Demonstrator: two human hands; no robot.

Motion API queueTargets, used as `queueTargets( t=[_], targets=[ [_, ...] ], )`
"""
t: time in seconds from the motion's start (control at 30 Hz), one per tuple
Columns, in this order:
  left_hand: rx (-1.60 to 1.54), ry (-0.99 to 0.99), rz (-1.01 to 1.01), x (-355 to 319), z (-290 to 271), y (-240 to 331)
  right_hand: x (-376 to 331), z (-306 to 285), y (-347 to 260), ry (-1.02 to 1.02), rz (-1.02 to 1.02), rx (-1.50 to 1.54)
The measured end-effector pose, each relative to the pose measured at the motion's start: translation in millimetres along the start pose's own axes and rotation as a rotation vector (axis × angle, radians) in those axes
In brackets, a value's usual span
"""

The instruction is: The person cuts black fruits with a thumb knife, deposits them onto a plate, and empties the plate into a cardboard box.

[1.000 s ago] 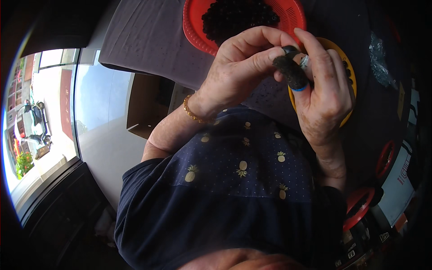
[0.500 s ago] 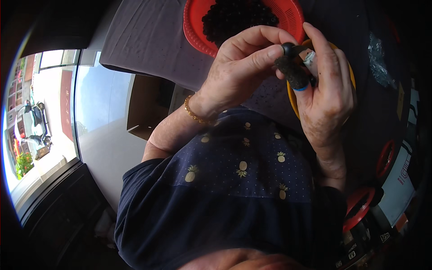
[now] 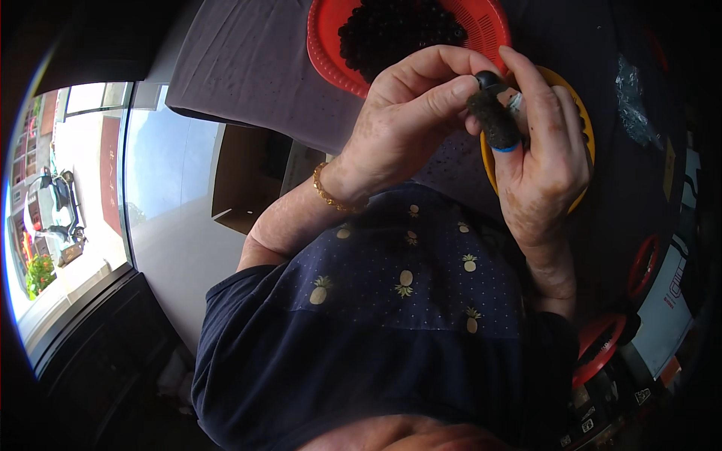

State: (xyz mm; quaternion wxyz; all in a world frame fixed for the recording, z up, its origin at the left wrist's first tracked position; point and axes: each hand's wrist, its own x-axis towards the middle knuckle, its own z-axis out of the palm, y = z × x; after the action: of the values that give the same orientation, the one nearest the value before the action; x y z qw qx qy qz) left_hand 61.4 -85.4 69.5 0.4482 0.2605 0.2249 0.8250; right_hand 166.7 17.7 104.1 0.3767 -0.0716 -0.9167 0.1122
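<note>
Nearest, the person's dark blue shirt (image 3: 406, 316) with small pineapple prints fills the lower middle of the view, and both forearms rise out of it toward the table. The left hand (image 3: 398, 124), a gold bracelet (image 3: 329, 192) at its wrist, has thumb and forefinger pinched on a small round black berry (image 3: 489, 77). The right hand (image 3: 543, 161) is half curled just to the right, its thumb sheathed in a grimy dark finger cot (image 3: 496, 120) with a blue rim; that covered thumb presses up against the berry from below, and the forefinger arches over it. The berry thus sits between the two hands, touching fingers of both.

Compared with a second ago, the hands have barely shifted, and the berry now shows more clearly at the cot's tip.

The cot's long axis runs near to far, tilted slightly left, its tip pointing away at the berry; the berry itself is too round to show any direction.

Beyond the hands lie a yellow dish (image 3: 583, 124) and, farther left, a red colander (image 3: 331, 45) full of black berries on a grey cloth (image 3: 241, 68).
</note>
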Motion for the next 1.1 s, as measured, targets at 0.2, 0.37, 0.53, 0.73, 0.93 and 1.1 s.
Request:
queueTargets(
  t=[0.2, 0.37, 0.53, 0.73, 0.93, 1.1],
  targets=[
    [-0.036, 0.01, -0.056, 2, -6, 1, -4, 3, 12, 0.076, -0.014, 0.086],
    [-0.003, -0.063, -0.068, 4, -13, -3, -5, -3, 3, 0.013, 0.039, 0.099],
    [0.036, -0.037, -0.093, 2, -13, -2, -1, -3, 1, 0.025, 0.027, 0.067],
    [0.143, -0.01, -0.098, -2, -11, 1, 7, -2, -5, -0.077, 0.053, 0.032],
    [0.211, -0.042, -0.075, -2, -14, 1, 10, -4, -4, -0.121, 0.042, 0.043],
    [0.228, -0.061, -0.084, -2, -17, 2, 9, -2, -3, -0.129, 0.029, 0.018]
  ],
)
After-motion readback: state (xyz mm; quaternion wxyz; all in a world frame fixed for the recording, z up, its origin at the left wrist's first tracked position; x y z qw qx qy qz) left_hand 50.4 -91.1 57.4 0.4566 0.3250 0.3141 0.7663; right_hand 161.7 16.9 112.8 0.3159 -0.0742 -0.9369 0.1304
